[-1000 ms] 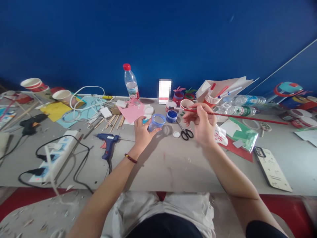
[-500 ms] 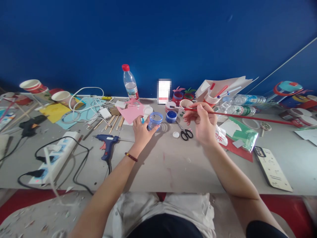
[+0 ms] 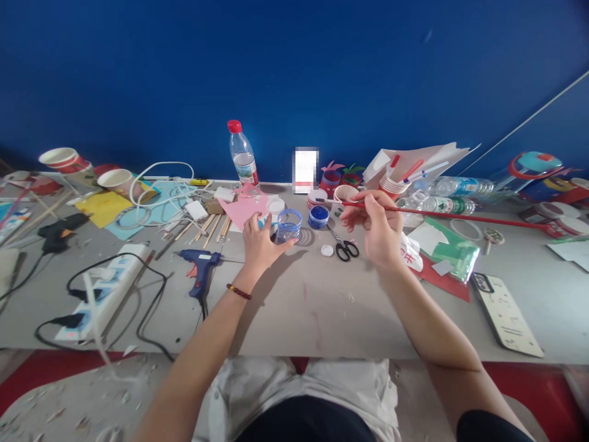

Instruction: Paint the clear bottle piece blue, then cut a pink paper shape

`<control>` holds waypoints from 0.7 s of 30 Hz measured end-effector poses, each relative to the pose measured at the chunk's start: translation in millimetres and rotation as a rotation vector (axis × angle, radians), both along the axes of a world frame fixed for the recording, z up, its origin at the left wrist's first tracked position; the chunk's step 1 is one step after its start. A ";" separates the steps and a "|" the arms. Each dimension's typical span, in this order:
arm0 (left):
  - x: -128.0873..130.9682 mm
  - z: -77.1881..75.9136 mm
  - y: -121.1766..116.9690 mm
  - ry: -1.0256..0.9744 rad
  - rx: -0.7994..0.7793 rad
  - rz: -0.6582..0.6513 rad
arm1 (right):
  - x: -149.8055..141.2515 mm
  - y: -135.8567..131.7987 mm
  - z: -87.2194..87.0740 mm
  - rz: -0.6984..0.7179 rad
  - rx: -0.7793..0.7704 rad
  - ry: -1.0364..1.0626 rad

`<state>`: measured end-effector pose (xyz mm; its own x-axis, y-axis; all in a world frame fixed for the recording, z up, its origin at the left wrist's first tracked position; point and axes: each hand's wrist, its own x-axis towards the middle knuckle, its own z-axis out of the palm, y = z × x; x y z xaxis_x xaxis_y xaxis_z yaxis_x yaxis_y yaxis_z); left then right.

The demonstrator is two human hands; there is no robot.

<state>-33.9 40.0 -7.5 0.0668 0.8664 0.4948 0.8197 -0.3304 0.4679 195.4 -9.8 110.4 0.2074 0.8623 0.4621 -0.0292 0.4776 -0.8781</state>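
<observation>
Beside a clear cut bottle cup with blue-painted rim (image 3: 289, 226) is my left hand (image 3: 260, 248), fingers spread and thumb pointing along the cup's near side; whether the thumb touches it I cannot tell. The cup stands on the table. My right hand (image 3: 378, 230) pinches a long red paintbrush (image 3: 451, 217), held nearly level, its tip pointing left above an open jar of blue paint (image 3: 318, 217). Just in front of that jar are a small white cap (image 3: 327, 250) and black-handled scissors (image 3: 347, 250).
At left lie a blue glue gun (image 3: 200, 265), a white power strip (image 3: 108, 294) with cables, and wooden sticks (image 3: 211, 230). A red-capped bottle (image 3: 243, 156) stands behind pink paper (image 3: 242, 212). To the right are plastic bottles (image 3: 444, 204) and a phone (image 3: 506, 313).
My left hand has loosened from the cup and drawn slightly left, its fingers spreading. The cup now rests on the table. My right hand and the paintbrush have hardly moved.
</observation>
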 end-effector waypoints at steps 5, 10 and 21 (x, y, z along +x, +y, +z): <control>-12.0 6.3 -1.2 -0.128 -0.047 0.047 | 2.0 0.6 1.8 -0.041 0.060 -0.009; -13.0 14.3 -5.3 0.019 -0.170 0.067 | 8.0 7.1 -1.5 -0.055 0.055 0.019; -14.3 15.8 -9.7 0.407 -0.222 0.097 | 8.5 9.0 -5.7 -0.064 -0.016 -0.047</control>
